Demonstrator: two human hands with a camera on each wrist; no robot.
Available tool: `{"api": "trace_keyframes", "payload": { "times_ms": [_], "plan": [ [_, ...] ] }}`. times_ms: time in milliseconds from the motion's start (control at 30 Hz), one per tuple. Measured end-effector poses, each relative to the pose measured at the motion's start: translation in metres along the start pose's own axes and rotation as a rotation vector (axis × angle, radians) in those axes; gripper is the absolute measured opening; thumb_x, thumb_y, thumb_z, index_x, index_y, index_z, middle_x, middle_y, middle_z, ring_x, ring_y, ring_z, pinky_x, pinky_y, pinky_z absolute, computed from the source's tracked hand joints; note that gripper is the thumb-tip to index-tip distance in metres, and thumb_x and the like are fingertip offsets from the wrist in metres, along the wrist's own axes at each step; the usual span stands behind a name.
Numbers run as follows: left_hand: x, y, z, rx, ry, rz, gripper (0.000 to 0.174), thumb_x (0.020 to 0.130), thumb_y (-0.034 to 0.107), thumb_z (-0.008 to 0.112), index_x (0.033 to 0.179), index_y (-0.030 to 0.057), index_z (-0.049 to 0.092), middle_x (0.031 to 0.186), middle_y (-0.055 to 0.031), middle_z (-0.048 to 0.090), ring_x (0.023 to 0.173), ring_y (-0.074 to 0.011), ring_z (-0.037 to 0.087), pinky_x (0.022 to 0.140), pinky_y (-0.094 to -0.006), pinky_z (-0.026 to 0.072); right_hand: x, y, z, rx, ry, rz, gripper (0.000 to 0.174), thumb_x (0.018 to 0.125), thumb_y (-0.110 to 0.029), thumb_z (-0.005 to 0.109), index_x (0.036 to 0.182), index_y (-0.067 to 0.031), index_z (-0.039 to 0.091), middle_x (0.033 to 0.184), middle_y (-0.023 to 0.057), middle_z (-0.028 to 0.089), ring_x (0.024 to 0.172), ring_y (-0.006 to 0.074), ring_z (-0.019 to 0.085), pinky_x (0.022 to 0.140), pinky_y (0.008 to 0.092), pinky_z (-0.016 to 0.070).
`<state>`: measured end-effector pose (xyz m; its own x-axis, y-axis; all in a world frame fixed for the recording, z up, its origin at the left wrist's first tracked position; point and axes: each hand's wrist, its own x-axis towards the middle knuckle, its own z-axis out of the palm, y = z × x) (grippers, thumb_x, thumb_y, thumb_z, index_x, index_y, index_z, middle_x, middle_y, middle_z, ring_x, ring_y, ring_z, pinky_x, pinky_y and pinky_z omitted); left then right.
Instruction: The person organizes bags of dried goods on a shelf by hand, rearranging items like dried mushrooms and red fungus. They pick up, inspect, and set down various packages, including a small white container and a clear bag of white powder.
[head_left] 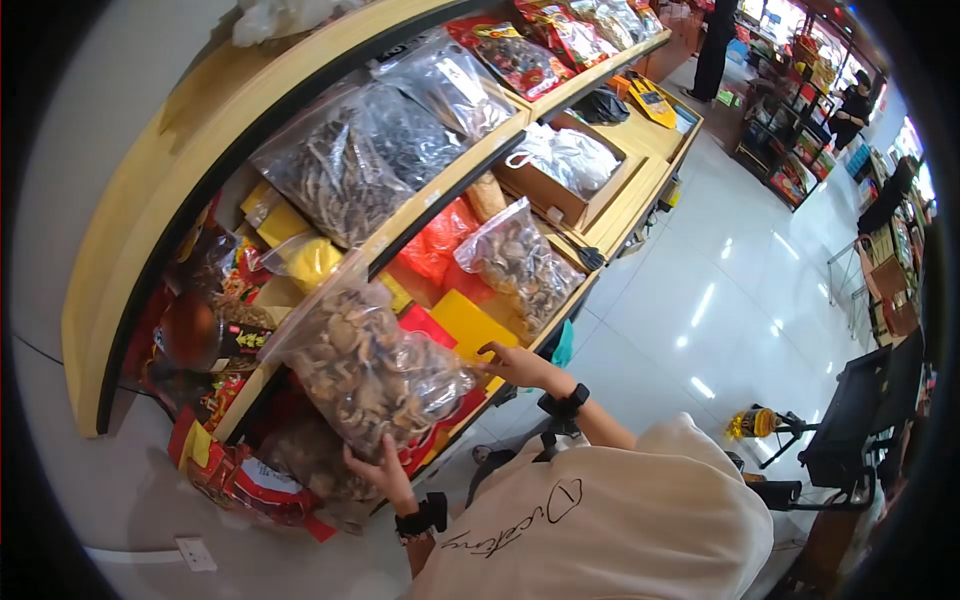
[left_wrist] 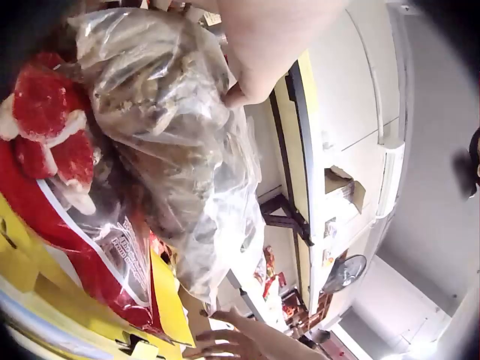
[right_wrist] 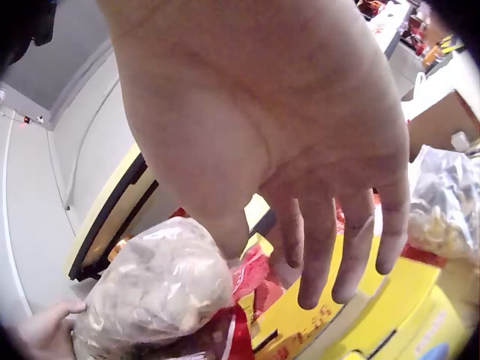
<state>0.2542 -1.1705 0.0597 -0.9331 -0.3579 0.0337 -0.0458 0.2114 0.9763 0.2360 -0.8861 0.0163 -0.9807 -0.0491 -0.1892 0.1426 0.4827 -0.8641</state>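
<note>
A clear plastic bag of brown dried mushrooms (head_left: 365,365) is tilted over the front of the lower shelf. My left hand (head_left: 385,476) grips its near lower edge; in the left wrist view the thumb (left_wrist: 241,94) lies against the plastic, and the other fingers are hidden. At the bag's right corner is my right hand (head_left: 525,367), fingers (right_wrist: 319,255) spread and extended, thumb close against the bag's side. Beneath that hand are yellow boxes (right_wrist: 360,292). Red-and-clear packaging (left_wrist: 97,247) lies beside the bag in the left wrist view.
Another bag of dried mushrooms (head_left: 520,260) rests on the shelf beyond the right hand. Large bags of dark dried goods (head_left: 350,150) fill the upper shelf, whose wooden edge (head_left: 450,185) overhangs the lower one. A red package (head_left: 240,480) sits low left. Tiled floor (head_left: 690,300) stretches right.
</note>
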Motion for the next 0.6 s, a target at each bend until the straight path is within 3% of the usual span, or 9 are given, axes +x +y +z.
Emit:
{"api": "trace_keyframes", "payload": {
  "times_ms": [100, 167, 233, 333, 500, 600],
  "plan": [
    [0.001, -0.011, 0.007, 0.167, 0.104, 0.114, 0.067, 0.080, 0.013, 0.068, 0.132, 0.0005, 0.028, 0.132, -0.0159, 0.031, 0.120, -0.0262, 0.035, 0.102, -0.0382, 0.0318, -0.009, 0.025, -0.030, -0.037, 0.005, -0.017, 0.046, 0.091, -0.039, 0.051, 0.115, -0.0004, 0.050, 0.094, 0.0192, 0.064, 0.084, 0.0298, 0.063, 0.073, 0.0351, 0.0485],
    [-0.002, -0.012, 0.016, 0.250, 0.277, 0.247, 0.070, 0.080, 0.015, 0.069, 0.133, 0.0000, 0.027, 0.134, -0.0172, 0.030, 0.122, -0.0281, 0.035, 0.103, -0.0392, 0.0296, -0.016, 0.050, -0.045, -0.045, 0.000, 0.040, 0.045, 0.090, -0.039, 0.053, 0.115, -0.0019, 0.052, 0.094, 0.0190, 0.064, 0.084, 0.0298, 0.063, 0.072, 0.0354, 0.0488],
    [-0.006, -0.002, 0.024, 0.278, 0.316, 0.257, 0.070, 0.078, 0.016, 0.070, 0.133, 0.0006, 0.030, 0.133, -0.0182, 0.031, 0.121, -0.0308, 0.036, 0.102, -0.0405, 0.0304, -0.025, 0.074, -0.061, -0.039, -0.034, 0.118, 0.044, 0.089, -0.039, 0.054, 0.114, -0.0019, 0.053, 0.096, 0.0188, 0.064, 0.086, 0.0311, 0.062, 0.074, 0.0355, 0.0485],
    [-0.010, 0.009, 0.029, 0.557, 0.427, 0.345, 0.062, 0.077, 0.021, 0.069, 0.128, 0.0022, 0.039, 0.125, -0.0190, 0.037, 0.118, -0.0342, 0.037, 0.100, -0.0435, 0.0299, -0.041, 0.105, -0.086, -0.096, -0.068, 0.134, 0.045, 0.088, -0.039, 0.056, 0.113, -0.0018, 0.054, 0.098, 0.0187, 0.064, 0.089, 0.0333, 0.061, 0.077, 0.0361, 0.0477],
    [-0.014, 0.009, 0.047, 0.626, 0.394, 0.448, 0.058, 0.081, 0.030, 0.066, 0.127, 0.0023, 0.042, 0.128, -0.0213, 0.037, 0.121, -0.0362, 0.034, 0.099, -0.0462, 0.0273, -0.063, 0.150, -0.122, -0.175, -0.086, 0.198, 0.045, 0.087, -0.040, 0.056, 0.113, -0.0035, 0.056, 0.094, 0.0172, 0.066, 0.087, 0.0347, 0.062, 0.075, 0.0386, 0.0487],
    [-0.019, 0.026, 0.071, 0.791, 0.293, 0.517, 0.060, 0.080, 0.036, 0.066, 0.128, 0.0073, 0.043, 0.135, -0.0222, 0.033, 0.124, -0.0383, 0.030, 0.101, -0.0484, 0.0245, -0.070, 0.163, -0.139, -0.218, -0.073, 0.224, 0.046, 0.087, -0.042, 0.055, 0.114, -0.0046, 0.056, 0.092, 0.0186, 0.066, 0.084, 0.0354, 0.063, 0.073, 0.0402, 0.0493]
  ]
}}
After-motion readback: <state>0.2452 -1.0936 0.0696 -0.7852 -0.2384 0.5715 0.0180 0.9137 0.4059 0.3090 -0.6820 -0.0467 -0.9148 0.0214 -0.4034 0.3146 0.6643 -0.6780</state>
